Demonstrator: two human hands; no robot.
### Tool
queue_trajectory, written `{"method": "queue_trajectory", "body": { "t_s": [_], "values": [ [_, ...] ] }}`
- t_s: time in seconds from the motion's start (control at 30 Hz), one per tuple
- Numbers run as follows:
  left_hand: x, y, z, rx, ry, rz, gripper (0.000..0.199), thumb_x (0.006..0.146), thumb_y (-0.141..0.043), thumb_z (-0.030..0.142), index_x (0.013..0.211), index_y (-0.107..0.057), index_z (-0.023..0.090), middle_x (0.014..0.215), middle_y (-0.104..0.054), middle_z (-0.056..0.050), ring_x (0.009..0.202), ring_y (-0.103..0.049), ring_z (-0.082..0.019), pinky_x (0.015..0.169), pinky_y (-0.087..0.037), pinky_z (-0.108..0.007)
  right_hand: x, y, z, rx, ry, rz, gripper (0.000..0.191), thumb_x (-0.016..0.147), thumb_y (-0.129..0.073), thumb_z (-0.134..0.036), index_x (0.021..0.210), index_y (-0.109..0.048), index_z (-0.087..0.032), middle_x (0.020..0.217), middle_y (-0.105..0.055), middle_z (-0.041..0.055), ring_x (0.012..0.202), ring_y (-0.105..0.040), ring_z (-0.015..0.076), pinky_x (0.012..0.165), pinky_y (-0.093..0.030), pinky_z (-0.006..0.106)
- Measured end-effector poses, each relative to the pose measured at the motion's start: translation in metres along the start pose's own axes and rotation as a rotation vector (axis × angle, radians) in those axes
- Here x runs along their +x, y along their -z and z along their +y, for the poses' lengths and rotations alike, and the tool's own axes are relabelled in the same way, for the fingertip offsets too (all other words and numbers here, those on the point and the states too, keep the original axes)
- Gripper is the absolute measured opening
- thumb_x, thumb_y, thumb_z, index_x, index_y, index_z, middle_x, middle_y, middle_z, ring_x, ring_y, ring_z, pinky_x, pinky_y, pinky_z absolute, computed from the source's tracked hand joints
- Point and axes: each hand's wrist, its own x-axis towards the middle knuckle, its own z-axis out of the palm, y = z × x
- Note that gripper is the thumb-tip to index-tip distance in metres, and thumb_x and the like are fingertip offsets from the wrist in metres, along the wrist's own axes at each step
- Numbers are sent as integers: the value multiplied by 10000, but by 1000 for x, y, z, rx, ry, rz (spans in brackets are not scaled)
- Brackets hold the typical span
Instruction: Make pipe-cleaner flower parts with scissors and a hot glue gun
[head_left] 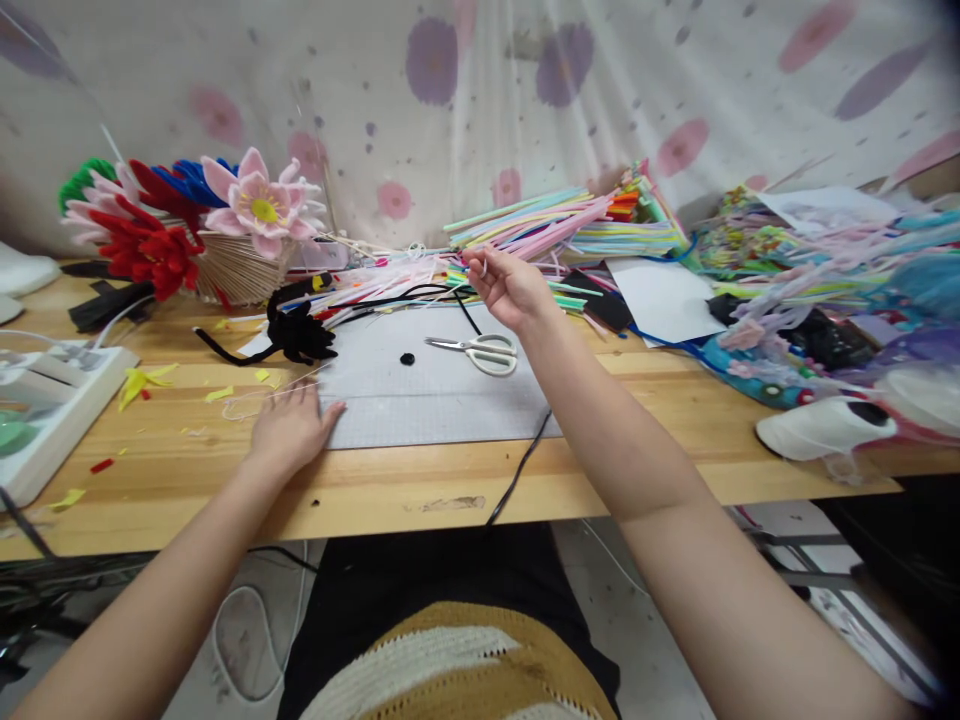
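Nearest is the person's striped knit top (465,670), up close to the bench (420,480). On it the left hand (292,425) lies open and palm down, thumb reaching over the edge of a grey mat (435,422). Scissors (471,349) and a small black disc (406,359) sit on that mat; a fuzzy black piece (300,330) lies just beyond the left hand's fingers. Farther off, the right hand (510,285) is raised, fingers curled, by a heap of pastel stems (540,225); I can't tell whether it grips anything. Behind hangs a flower-patterned sheet (345,100).
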Motion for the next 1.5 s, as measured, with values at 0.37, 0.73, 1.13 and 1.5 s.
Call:
{"method": "queue_trajectory", "body": {
  "t_s": [0.37, 0.73, 1.13, 1.5],
  "values": [
    [35, -21, 46, -338, -490, -76, 524, 841, -376, 441, 1283, -475, 177, 1387, -423, -99, 1301, -351, -222, 1071, -268, -404, 1, -19, 23, 34, -97, -23, 98, 819, -560, -230, 751, -561, -159, 763, -677, 10, 691, -615, 65, 652, -536, 170],
    [15, -3, -79, 65, -235, -47, 512, 882, -266, 431, 1256, -474, 151, 1368, -452, -83, 1278, -360, -246, 1042, -257, -430, 3, -3, 1, -44, 16, -18, 88, 806, -567, -239, 770, -587, -161, 798, -668, -3, 719, -619, 67, 597, -519, 160],
    [16, 24, -138, 122, -137, 122, 314, 771, -416, 392, 762, -637, 169, 800, -669, -90, 833, -548, -226, 875, -381, -392, -13, 42, -14, -318, 236, -48, 293, 699, -688, -380, 641, -493, -170, 676, -640, -14, 478, -483, 30, 449, -394, 145],
    [20, 60, -116, -1479, 359, 164, 300, 602, -585, 28, 852, -599, 193, 583, -678, 11, 626, -652, -125, 655, -537, -265, -43, 99, 28, -811, 178, 140, 192, 745, -574, -302, 624, -518, -164, 502, -520, -34, 422, -377, 61, 464, -295, 215]
  ]
}}
